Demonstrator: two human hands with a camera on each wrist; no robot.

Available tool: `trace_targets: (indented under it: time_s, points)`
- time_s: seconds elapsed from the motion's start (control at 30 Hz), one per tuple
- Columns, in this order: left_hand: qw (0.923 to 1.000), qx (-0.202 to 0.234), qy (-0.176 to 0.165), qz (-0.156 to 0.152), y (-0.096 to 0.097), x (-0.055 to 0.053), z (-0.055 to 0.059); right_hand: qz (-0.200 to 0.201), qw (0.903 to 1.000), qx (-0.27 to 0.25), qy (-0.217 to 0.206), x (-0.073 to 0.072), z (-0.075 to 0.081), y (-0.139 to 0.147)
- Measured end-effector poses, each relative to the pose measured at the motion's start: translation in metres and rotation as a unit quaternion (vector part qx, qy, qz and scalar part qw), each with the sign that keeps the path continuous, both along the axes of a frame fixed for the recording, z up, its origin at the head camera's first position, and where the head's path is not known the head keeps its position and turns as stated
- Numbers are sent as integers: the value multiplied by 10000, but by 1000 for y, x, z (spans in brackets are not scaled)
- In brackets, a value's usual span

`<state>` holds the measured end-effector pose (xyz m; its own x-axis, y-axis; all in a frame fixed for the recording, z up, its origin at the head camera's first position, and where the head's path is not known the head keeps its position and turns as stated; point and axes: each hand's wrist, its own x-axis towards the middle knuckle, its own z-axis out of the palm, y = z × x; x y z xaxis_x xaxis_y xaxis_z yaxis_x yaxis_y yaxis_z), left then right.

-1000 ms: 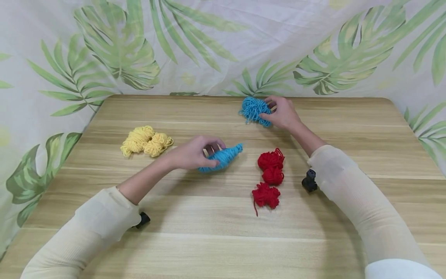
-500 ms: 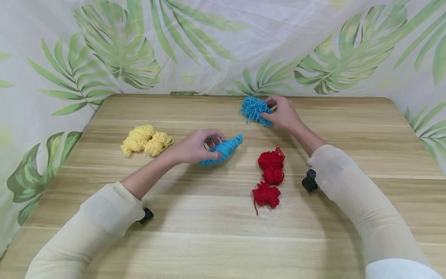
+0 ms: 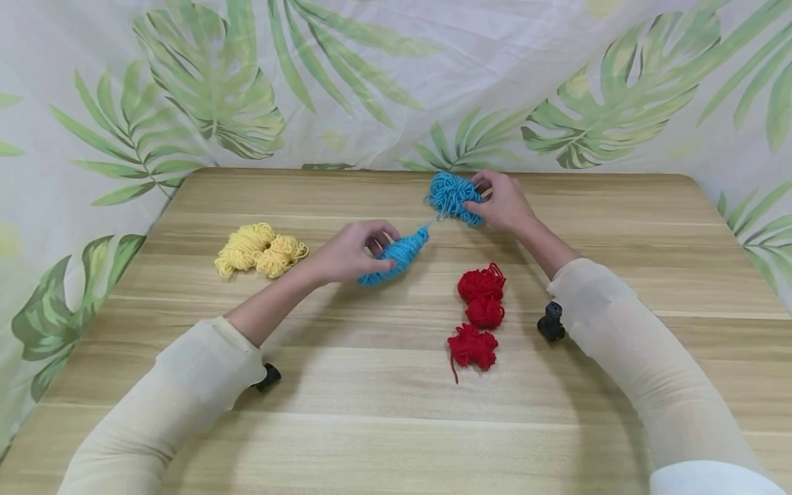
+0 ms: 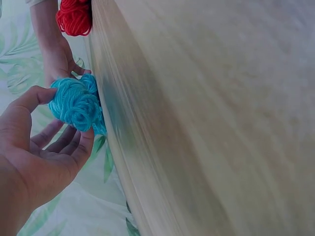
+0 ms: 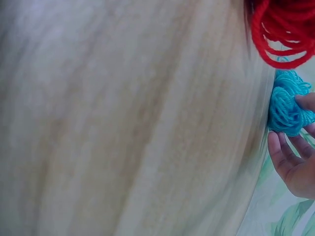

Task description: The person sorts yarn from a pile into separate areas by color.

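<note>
My left hand pinches a tapered skein of blue yarn between thumb and fingers, close over the middle of the table. Its narrow tip points toward a second, looser bundle of blue yarn near the back edge. A thin strand shows between the tip and that bundle. My right hand holds the looser bundle from its right side, thumb in front and fingers behind. In the left wrist view the thumb and fingertips grip the blue skein from opposite sides. The right wrist view catches the looser bundle with fingers around it.
Several red yarn balls lie in a column right of centre, the lowest trailing a loose end. Yellow yarn bundles rest on the left of the wooden table. A leaf-print cloth hangs behind the back edge.
My left hand has carried the blue skein away from me and slightly right, its tip now close to the looser blue bundle. My right hand has stayed in place.
</note>
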<state>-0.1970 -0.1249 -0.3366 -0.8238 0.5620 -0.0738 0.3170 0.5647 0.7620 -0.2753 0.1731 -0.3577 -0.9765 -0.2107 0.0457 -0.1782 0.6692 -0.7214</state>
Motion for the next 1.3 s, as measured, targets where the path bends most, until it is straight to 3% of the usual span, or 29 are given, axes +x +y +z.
trace_targets:
  time_s: [0.43, 0.97, 1.3]
  points:
    - [9986, 147, -236, 446, 7, -6, 1, -28, 10000, -2, -23, 2, 2, 0]
    - [9959, 309, -356, 777, 16, -18, 3, -13, 10000, 66, -51, 3, 3, 1]
    - [9934, 385, -292, 1038, 18, -29, -1, -6, 9999, 146, -41, 4, 4, 3]
